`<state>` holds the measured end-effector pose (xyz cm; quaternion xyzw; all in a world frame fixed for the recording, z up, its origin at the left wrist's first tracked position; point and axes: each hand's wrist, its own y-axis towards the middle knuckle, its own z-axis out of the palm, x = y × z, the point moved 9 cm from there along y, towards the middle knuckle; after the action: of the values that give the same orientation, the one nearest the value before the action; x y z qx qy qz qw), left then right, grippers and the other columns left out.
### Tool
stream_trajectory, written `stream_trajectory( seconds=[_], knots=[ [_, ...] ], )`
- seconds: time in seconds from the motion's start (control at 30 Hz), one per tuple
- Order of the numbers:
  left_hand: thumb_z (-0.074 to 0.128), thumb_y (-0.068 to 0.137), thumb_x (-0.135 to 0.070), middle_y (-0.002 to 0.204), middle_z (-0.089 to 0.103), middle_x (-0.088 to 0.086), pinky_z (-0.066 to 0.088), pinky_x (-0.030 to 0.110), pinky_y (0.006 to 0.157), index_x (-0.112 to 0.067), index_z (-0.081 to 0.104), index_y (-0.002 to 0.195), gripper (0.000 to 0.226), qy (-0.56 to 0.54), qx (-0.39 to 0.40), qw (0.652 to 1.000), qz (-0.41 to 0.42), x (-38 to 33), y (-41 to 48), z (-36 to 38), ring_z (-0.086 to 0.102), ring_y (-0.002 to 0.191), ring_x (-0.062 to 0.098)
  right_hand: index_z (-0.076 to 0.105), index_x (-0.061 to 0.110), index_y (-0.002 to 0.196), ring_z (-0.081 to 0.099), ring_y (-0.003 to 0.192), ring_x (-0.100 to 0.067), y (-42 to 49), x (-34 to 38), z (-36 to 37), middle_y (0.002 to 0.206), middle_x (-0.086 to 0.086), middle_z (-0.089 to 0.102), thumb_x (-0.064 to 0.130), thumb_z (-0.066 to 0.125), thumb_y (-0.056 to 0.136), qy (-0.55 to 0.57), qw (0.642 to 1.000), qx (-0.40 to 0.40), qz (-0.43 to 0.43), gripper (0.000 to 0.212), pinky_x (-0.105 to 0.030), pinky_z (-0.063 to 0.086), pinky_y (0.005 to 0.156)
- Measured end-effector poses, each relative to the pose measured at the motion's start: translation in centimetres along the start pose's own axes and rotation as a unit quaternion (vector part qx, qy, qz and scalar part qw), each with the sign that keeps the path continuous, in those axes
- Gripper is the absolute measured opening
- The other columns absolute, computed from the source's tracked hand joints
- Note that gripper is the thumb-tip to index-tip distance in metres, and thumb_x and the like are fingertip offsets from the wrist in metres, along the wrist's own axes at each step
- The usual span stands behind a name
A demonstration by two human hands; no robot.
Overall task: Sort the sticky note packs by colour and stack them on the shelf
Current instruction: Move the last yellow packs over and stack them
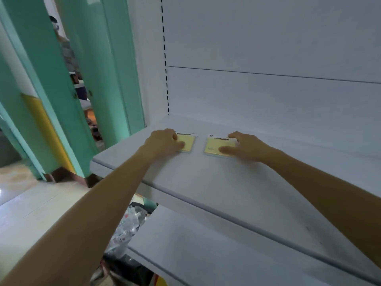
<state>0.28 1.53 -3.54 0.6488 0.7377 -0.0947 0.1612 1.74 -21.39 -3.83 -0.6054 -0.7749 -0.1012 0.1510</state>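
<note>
A teal door frame with a yellow strip stands at the far left. Below and beside the white shelf, a clear plastic bag holds small packaged goods too blurred to name. On the shelf, towards its back, two packs lie flat and a little apart. The left yellow pack has a dark band across its white header, and the writing there cannot be read. The left hand covers this pack's left part, fingers curled at the far edge and thumb laid across the face, gripping it. The right yellow pack bears the same dark header band and a small line of print, both illegible. The right hand holds it from the right side, thumb on the yellow face and fingers bent over the top corner.
</note>
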Motion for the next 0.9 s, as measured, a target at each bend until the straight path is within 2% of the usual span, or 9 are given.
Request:
stream_trajectory(
  seconds=[0.07,0.13,0.23,0.37,0.43,0.53,0.63,0.77,0.9],
  knots=[
    [0.06,0.081,-0.045,0.127,0.055,0.012,0.039,0.034,0.093,-0.013,0.054,0.114,0.046,-0.012,0.002,1.0,0.015,-0.3,0.2,-0.1,0.05,0.117,0.03,0.036,0.02,0.137,0.043,0.128,-0.027,-0.2,0.0,0.4,0.138,-0.007,0.047,0.049,0.057,0.083,0.023,1.0,0.008,0.017,0.065,-0.032,0.034,0.102],
    [0.065,0.078,-0.044,0.127,0.054,0.014,0.038,0.031,0.087,-0.011,0.054,0.114,0.05,-0.03,-0.01,0.999,0.027,-0.4,0.4,-0.4,0.05,0.116,0.029,0.039,0.017,0.135,0.045,0.125,-0.024,-0.4,0.7,0.3,0.138,-0.008,0.047,0.035,0.06,0.085,0.05,0.999,0.002,0.011,0.057,-0.025,0.034,0.091],
    [0.071,0.075,-0.038,0.128,0.049,0.016,0.033,0.027,0.081,-0.011,0.052,0.117,0.054,-0.076,-0.026,0.996,0.039,-0.4,0.4,-0.8,0.052,0.111,0.029,0.044,0.016,0.132,0.047,0.121,-0.023,-0.6,1.5,-0.3,0.135,-0.01,0.047,0.018,0.065,0.082,0.095,0.995,-0.035,0.008,0.054,-0.023,0.033,0.086],
    [0.073,0.076,-0.026,0.135,0.046,0.014,0.036,0.028,0.094,-0.015,0.049,0.126,0.057,-0.159,-0.021,0.986,0.049,-0.3,0.6,-0.9,0.045,0.123,0.027,0.049,0.014,0.129,0.048,0.111,-0.022,-1.5,2.2,-0.7,0.135,-0.012,0.046,0.005,0.065,0.079,0.146,0.987,-0.063,0.003,0.054,-0.02,0.031,0.08],
    [0.072,0.077,-0.022,0.137,0.047,0.01,0.035,0.031,0.103,-0.014,0.049,0.127,0.056,-0.178,-0.009,0.982,0.055,-0.5,0.5,-0.8,0.042,0.128,0.027,0.052,0.014,0.126,0.044,0.104,-0.017,-2.2,1.9,-0.9,0.135,-0.012,0.045,0.002,0.066,0.078,0.18,0.981,-0.068,0.014,0.051,-0.02,0.03,0.082],
    [0.07,0.08,-0.019,0.138,0.047,0.012,0.038,0.034,0.106,-0.008,0.054,0.122,0.047,-0.228,0.008,0.973,0.045,-0.8,0.5,-0.4,0.046,0.126,0.028,0.054,0.011,0.125,0.046,0.107,-0.019,-3.6,0.7,-1.7,0.136,-0.012,0.045,0.002,0.065,0.078,0.205,0.974,-0.092,0.04,0.049,-0.022,0.032,0.086],
    [0.057,0.087,-0.011,0.136,0.049,0.016,0.047,0.037,0.094,-0.003,0.056,0.12,0.034,-0.31,0.026,0.95,0.029,-2.0,0.0,0.2,0.053,0.108,0.028,0.054,0.01,0.126,0.054,0.106,-0.019,-5.8,-1.1,-2.8,0.138,-0.011,0.046,0.003,0.061,0.081,0.213,0.967,-0.124,0.069,0.045,-0.024,0.04,0.088],
    [0.046,0.09,-0.003,0.136,0.05,0.018,0.048,0.032,0.083,0.0,0.055,0.123,0.035,-0.395,0.037,0.917,0.052,-5.7,-1.1,0.7,0.053,0.109,0.028,0.057,0.01,0.123,0.052,0.097,-0.02,-9.3,-4.9,-4.3,0.133,-0.013,0.052,-0.003,0.051,0.083,0.273,0.941,-0.167,0.114,0.042,-0.02,0.044,0.075],
    [0.05,0.086,0.001,0.133,0.051,0.019,0.051,0.031,0.076,-0.004,0.054,0.126,0.04,-0.423,0.04,0.901,0.091,-10.4,-2.5,1.5,0.053,0.099,0.023,0.057,0.009,0.123,0.051,0.099,-0.021,-14.1,-9.2,-6.0,0.121,-0.011,0.054,-0.005,0.046,0.084,0.333,0.905,-0.209,0.164,0.042,-0.03,0.046,0.084]
  ],
)
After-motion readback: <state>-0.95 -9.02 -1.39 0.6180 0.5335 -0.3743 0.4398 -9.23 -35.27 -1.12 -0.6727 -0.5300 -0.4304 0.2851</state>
